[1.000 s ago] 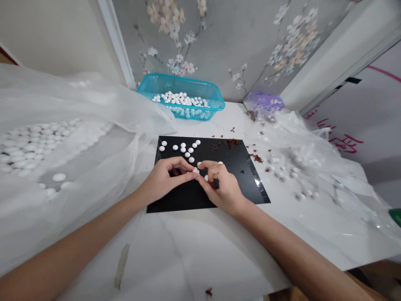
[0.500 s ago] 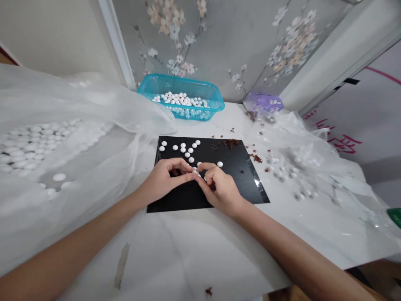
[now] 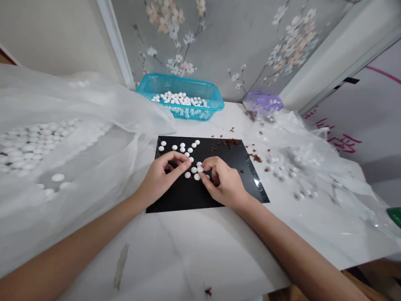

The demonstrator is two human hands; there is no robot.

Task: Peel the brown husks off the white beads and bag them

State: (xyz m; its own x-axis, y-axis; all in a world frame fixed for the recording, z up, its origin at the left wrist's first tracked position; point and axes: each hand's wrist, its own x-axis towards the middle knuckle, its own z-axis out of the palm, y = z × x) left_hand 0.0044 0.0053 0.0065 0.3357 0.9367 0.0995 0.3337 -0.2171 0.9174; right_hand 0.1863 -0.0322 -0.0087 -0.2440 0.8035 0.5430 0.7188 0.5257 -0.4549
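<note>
Small white round beads lie clustered on flat black rectangular mat, between both hands. Right hand grip pinches one bead; left hand fingers loosely spread, touching none.

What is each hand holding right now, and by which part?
The right hand pinches a small white bead by its edge between thumb and forefinger tips. The left hand appears to hold nothing; its fingertips rest beside loose beads on the black mat.

teal basket of white pieces, purple bag, clear plastic sheets.
</note>
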